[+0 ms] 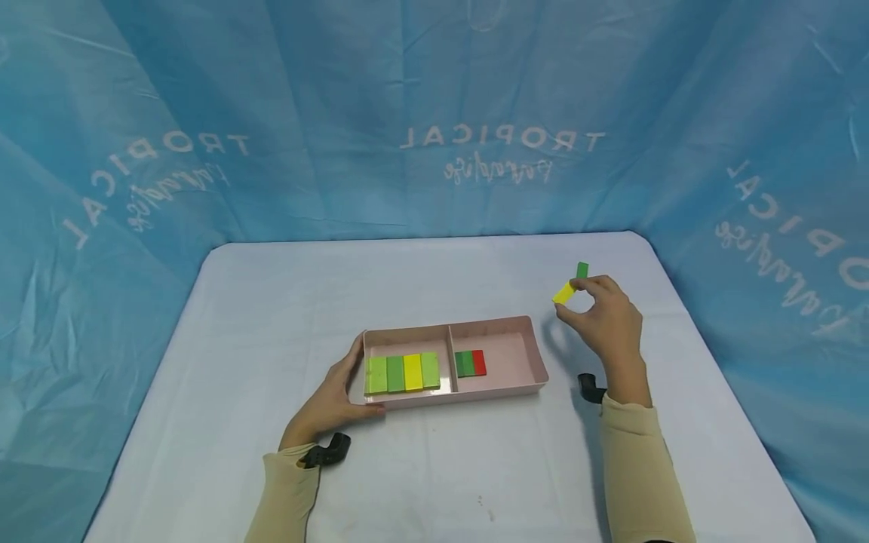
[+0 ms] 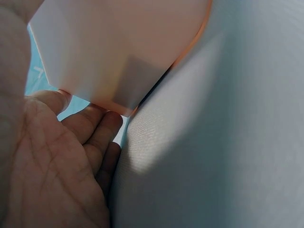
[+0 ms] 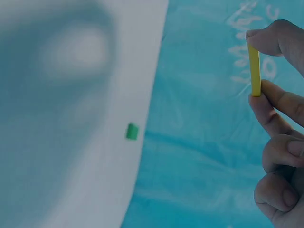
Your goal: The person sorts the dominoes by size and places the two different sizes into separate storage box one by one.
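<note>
My right hand pinches a flat yellow block by its ends between thumb and fingertips, held up over the right side of the table. In the right wrist view the yellow block shows edge-on. A pink two-compartment box lies at the table's middle. Its left end is gripped by my left hand, with the thumb along the front wall and the fingers at the far side. Several green and yellow blocks stand in a row in the left compartment. Smaller green and red blocks sit in the right one.
Beyond my right hand a green block lies on the white tabletop, towards the far right. Blue printed curtains surround the table at the back and both sides.
</note>
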The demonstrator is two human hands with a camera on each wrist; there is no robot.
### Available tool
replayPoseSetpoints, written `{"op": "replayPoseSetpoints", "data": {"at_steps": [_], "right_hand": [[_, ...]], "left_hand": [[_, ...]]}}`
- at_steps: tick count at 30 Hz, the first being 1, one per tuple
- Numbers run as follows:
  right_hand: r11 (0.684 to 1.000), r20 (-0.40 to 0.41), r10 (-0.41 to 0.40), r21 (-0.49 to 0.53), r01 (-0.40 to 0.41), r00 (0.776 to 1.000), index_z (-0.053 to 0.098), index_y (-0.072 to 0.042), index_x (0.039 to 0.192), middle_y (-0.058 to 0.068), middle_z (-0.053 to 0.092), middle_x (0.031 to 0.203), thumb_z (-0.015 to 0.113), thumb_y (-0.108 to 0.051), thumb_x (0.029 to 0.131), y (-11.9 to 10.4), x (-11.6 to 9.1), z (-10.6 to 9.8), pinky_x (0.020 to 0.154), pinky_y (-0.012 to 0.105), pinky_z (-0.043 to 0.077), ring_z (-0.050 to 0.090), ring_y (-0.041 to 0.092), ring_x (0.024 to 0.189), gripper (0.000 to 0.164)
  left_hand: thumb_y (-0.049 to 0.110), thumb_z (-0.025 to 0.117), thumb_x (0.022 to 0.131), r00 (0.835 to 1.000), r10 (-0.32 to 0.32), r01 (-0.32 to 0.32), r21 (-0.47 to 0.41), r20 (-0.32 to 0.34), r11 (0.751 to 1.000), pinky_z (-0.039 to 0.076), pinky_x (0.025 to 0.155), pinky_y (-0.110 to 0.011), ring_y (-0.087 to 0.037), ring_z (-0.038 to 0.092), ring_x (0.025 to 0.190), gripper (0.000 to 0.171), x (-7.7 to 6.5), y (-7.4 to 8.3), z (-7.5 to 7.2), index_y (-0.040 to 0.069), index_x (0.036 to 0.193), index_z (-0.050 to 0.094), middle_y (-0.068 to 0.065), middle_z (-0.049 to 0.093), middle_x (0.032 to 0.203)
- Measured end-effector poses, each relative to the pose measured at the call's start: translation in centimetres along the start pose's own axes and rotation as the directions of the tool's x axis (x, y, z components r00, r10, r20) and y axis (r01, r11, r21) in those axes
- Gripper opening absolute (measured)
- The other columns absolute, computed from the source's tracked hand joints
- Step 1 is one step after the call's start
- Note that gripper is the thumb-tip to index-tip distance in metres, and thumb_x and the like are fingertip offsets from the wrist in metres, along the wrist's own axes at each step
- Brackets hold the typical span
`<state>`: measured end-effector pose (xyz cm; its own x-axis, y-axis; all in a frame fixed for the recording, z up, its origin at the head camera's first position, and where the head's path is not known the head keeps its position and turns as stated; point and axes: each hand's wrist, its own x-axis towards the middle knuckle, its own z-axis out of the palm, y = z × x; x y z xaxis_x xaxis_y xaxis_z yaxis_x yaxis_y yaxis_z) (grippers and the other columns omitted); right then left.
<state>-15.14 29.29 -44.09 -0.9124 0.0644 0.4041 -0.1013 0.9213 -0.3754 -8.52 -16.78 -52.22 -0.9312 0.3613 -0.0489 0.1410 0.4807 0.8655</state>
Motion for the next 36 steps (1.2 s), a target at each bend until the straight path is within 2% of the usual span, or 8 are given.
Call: {"op": "replayPoseSetpoints", "data": {"at_steps": [4, 10, 12, 18, 22, 26, 31, 36], "right_hand": [[0.996, -0.012, -0.086, 0.023, 0.087, 0.996, 0.074, -0.009, 0.113, 0.013, 0.066, 0.11, 0.087, -0.026, 0.076, -1.2, -0.5, -0.3, 0.047, 0.036, 0.045, 0.065, 0.032, 0.074, 0.043], [0.982, -0.001, -0.177, 0.067, 0.177, 0.984, 0.074, -0.009, 0.114, 0.01, 0.067, 0.109, 0.089, -0.023, 0.074, -2.2, -1.5, -0.2, 0.053, 0.036, 0.05, 0.067, 0.029, 0.082, 0.045], [0.974, 0.012, -0.215, 0.083, 0.213, 0.977, 0.075, -0.009, 0.114, 0.009, 0.068, 0.108, 0.09, -0.023, 0.073, -2.5, -1.7, -0.1, 0.056, 0.037, 0.051, 0.066, 0.028, 0.079, 0.046], [0.918, 0.064, -0.378, 0.156, 0.365, 0.923, 0.077, -0.009, 0.109, 0.005, 0.069, 0.103, 0.092, -0.021, 0.069, -3.5, -1.8, 0.5, 0.072, 0.04, 0.047, 0.062, 0.022, 0.085, 0.045], [0.877, 0.094, -0.464, 0.192, 0.441, 0.881, 0.078, -0.011, 0.107, 0.002, 0.069, 0.101, 0.092, -0.02, 0.067, -4.2, -2.3, 1.3, 0.073, 0.038, 0.039, 0.062, 0.019, 0.089, 0.043], [0.874, 0.137, -0.473, 0.201, 0.443, 0.871, 0.079, -0.015, 0.109, -0.002, 0.069, 0.1, 0.093, -0.025, 0.066, -5.2, -3.1, 2.0, 0.075, 0.039, 0.03, 0.062, 0.017, 0.09, 0.046], [0.901, 0.237, -0.431, 0.164, 0.401, 0.871, 0.08, -0.018, 0.107, -0.004, 0.071, 0.103, 0.092, -0.03, 0.068, -6.1, -3.4, 2.7, 0.082, 0.044, 0.027, 0.062, 0.018, 0.099, 0.043], [0.903, 0.373, -0.428, 0.129, 0.411, 0.823, 0.081, -0.02, 0.102, -0.007, 0.072, 0.106, 0.091, -0.032, 0.067, -6.6, -3.3, 3.3, 0.084, 0.044, 0.027, 0.062, 0.016, 0.103, 0.038]], "left_hand": [[0.04, 0.094, 0.068, 1.0, -0.006, 0.006, -0.009, -0.002, 1.0, 0.012, 0.122, -0.063, -0.036, 0.01, 0.155, 0.135, 0.0, 0.0, 0.0, 0.031, 0.163, -0.001, -0.008, 0.01, 0.17], [0.039, 0.094, 0.068, 1.0, -0.001, 0.001, -0.004, 0.004, 1.0, 0.012, 0.122, -0.062, -0.035, 0.01, 0.155, 0.136, 0.0, 0.0, 0.0, 0.026, 0.163, -0.002, -0.009, 0.009, 0.17], [0.038, 0.094, 0.068, 1.0, 0.004, -0.004, -0.009, 0.004, 1.0, 0.012, 0.122, -0.062, -0.035, 0.01, 0.155, 0.136, 0.0, 0.0, 0.0, 0.024, 0.164, -0.002, -0.009, 0.009, 0.17], [0.037, 0.095, 0.068, 1.0, 0.011, -0.011, -0.017, 0.003, 1.0, 0.011, 0.123, -0.061, -0.034, 0.009, 0.155, 0.136, 0.1, 0.1, 0.0, 0.023, 0.164, -0.001, -0.008, 0.008, 0.17], [0.039, 0.094, 0.068, 1.0, 0.004, -0.004, -0.009, 0.006, 1.0, 0.011, 0.122, -0.062, -0.036, 0.009, 0.155, 0.136, 0.0, 0.3, -0.2, 0.022, 0.164, -0.001, -0.009, 0.007, 0.17], [0.037, 0.095, 0.068, 1.0, 0.008, -0.008, -0.019, 0.003, 1.0, 0.011, 0.122, -0.063, -0.037, 0.008, 0.155, 0.136, -0.1, 0.3, -0.3, 0.019, 0.164, 0.0, -0.011, 0.008, 0.17], [0.038, 0.094, 0.069, 1.0, 0.024, -0.023, -0.01, 0.005, 1.0, 0.011, 0.122, -0.063, -0.038, 0.008, 0.155, 0.136, 0.0, 0.3, -0.2, 0.022, 0.164, -0.002, -0.011, 0.007, 0.17], [0.037, 0.095, 0.068, 1.0, 0.018, -0.018, -0.018, 0.005, 1.0, 0.01, 0.123, -0.061, -0.035, 0.007, 0.155, 0.137, 0.1, 0.3, 0.0, 0.022, 0.164, -0.002, -0.008, 0.006, 0.17]]}}
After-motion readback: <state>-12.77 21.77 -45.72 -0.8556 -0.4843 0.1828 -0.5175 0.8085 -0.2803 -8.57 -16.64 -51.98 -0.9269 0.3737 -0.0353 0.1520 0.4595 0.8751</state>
